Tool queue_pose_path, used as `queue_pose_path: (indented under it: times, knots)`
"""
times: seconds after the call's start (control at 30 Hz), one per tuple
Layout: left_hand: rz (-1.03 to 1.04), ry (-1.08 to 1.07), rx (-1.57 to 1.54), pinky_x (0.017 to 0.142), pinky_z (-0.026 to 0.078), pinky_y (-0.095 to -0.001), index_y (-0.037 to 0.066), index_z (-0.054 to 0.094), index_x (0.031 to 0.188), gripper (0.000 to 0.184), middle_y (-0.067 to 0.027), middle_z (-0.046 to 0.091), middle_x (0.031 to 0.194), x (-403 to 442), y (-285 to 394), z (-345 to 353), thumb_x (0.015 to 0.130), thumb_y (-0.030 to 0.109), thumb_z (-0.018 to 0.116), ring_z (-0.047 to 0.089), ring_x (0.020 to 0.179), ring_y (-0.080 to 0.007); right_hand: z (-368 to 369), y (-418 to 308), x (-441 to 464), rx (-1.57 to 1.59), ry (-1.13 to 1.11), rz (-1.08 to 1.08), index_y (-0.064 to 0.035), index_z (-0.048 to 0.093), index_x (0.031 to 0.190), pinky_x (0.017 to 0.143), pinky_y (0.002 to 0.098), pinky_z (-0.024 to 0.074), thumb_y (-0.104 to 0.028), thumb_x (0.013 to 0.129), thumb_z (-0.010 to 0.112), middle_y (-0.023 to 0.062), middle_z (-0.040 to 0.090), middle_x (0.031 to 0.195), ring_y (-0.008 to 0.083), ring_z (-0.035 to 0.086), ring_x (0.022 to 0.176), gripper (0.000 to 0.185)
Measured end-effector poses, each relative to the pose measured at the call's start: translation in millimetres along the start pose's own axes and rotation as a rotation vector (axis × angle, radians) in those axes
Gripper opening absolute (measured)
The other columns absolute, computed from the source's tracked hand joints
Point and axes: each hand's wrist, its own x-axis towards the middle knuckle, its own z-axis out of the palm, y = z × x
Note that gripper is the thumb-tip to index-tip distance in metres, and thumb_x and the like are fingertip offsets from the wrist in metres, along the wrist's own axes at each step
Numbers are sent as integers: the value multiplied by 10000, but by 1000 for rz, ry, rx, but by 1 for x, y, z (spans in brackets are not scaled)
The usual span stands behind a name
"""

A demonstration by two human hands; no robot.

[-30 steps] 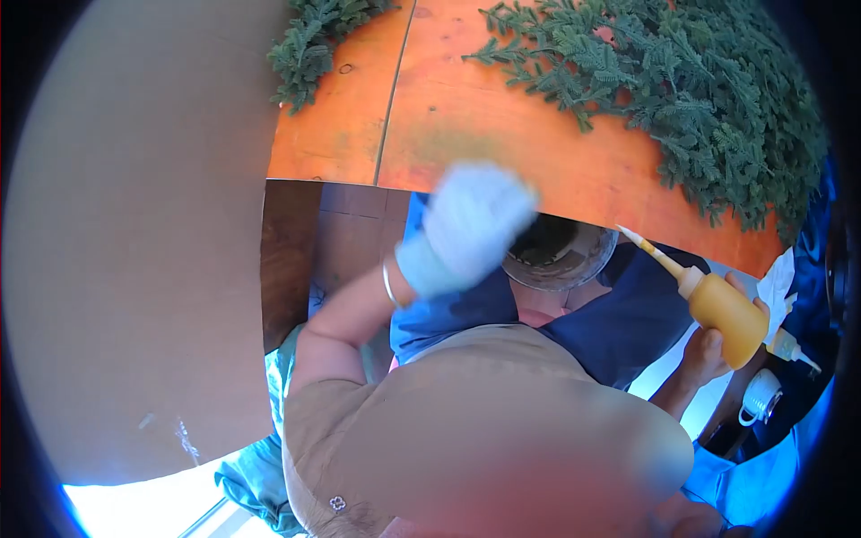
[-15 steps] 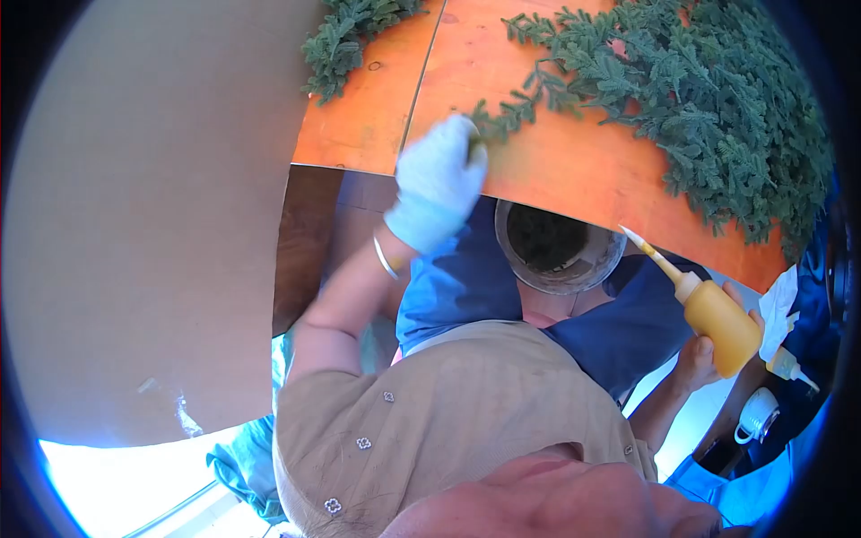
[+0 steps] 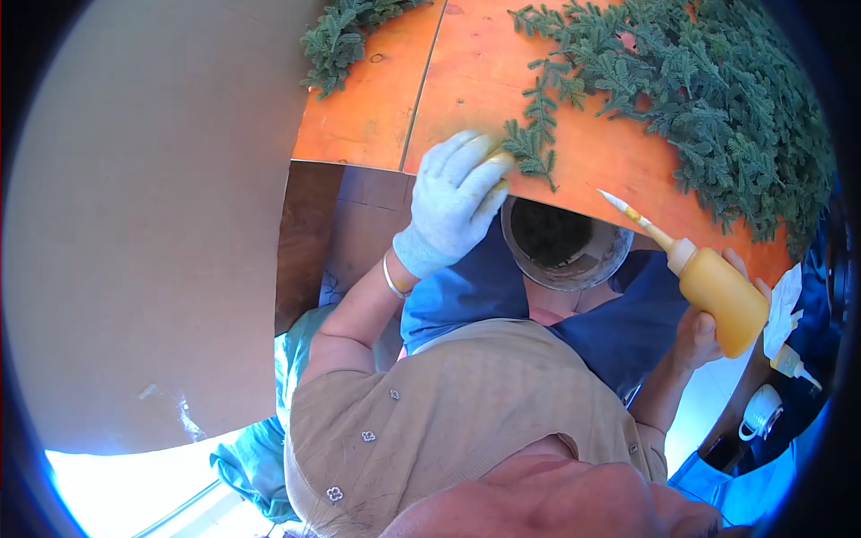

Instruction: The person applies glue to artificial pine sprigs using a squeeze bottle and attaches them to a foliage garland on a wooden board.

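My left hand [image 3: 456, 199] wears a pale knitted glove with yellowish fingertips. Its fingers curl over the front edge of the orange board [image 3: 475, 85], close beside a green fir sprig [image 3: 540, 134]. Whatever lies under the fingertips is hidden, and I cannot tell whether they touch the sprig. My bare right hand [image 3: 704, 336] is wrapped round a squeeze bottle [image 3: 725, 303] of yellow liquid. The bottle is tilted, its long pale nozzle pointing up and left over the board's front edge. The sprig lies on the board, its upper end near a large heap of fir greenery [image 3: 717, 117].
A smaller fir bunch [image 3: 334, 54] lies at the board's far left. Below the edge, between my knees, stands a bucket [image 3: 619, 255] with dark contents. A large cardboard sheet [image 3: 152, 224] fills the left side. At right are a small bottle [image 3: 789, 363] and a white cup [image 3: 760, 412].
My left hand has moved slightly right and down, its fingers spreading more into view. The sprig's near end has shifted right and towards me. The bottle has moved a little left.
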Motion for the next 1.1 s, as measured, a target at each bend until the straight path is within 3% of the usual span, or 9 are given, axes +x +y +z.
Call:
queue_pose_path:
  times: [0.17,0.23,0.33,0.43,0.83,1.1]
  knots:
    - [66,-339,-6,1041,332,-514,149,577,1233,524,-191,483,1284,1,-19,21,798,436,629,441,1203,-403,34,-10,13,28,-83,-3,34,293,1288,883,415,500,-537,777,715,332,552,1161,354,615,996,874]
    - [61,-345,2,1040,326,-530,152,575,1233,524,-187,483,1282,2,-18,20,794,431,636,441,1199,-404,50,-13,16,44,-97,-1,20,286,1290,867,415,508,-523,775,725,332,556,1157,349,620,989,867]
    - [64,-353,14,1040,318,-545,161,569,1234,525,-181,480,1280,3,-17,19,786,425,645,439,1195,-402,60,-5,20,235,-220,16,-74,253,1323,899,437,504,-301,729,827,328,517,1215,369,602,1063,856]
    - [63,-361,17,1044,310,-548,171,565,1231,525,-177,478,1276,4,-17,18,777,420,654,439,1191,-393,72,1,25,240,-293,-37,-75,248,1322,906,434,501,-255,724,834,331,514,1224,367,598,1075,857]
    - [60,-343,39,1042,299,-549,172,576,1166,466,-176,486,1276,1,-17,22,778,419,649,446,1182,-379,82,-1,31,260,-372,-114,-71,248,1325,899,424,503,-208,728,832,329,525,1219,368,589,1102,846]
    - [68,-329,59,1040,291,-550,167,578,1169,461,-173,500,1272,-1,-18,24,797,435,631,457,1173,-370,77,-8,29,187,-395,-43,-73,258,1319,905,437,504,-185,726,832,325,524,1222,377,578,1120,833]
